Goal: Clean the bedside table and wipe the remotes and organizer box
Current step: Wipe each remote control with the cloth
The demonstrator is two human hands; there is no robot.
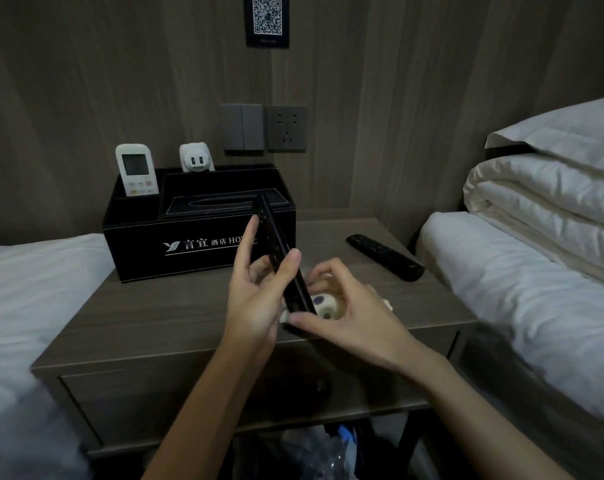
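I have the bench [155, 317] beneath both grips. Just beyond the left grip [255, 299] stands the black organizer box [138, 251]. Its front reads "言宜 酒店 HO", with the rest hidden behind the held remote. On the wall above it hangs a QR card [266, 19].

The box's left rear compartment holds a white remote [136, 171] upright, and a white plug adapter [196, 161] sticks up from the back slot.

The left grip is clamped on a black remote [276, 244], tilted up on end. The right grip [356, 323] is bunched around what looks like a spotted cloth [325, 306], with its thumb at that remote's lower end.

A second black remote [383, 256] lies flat, beyond and right of the right grip.
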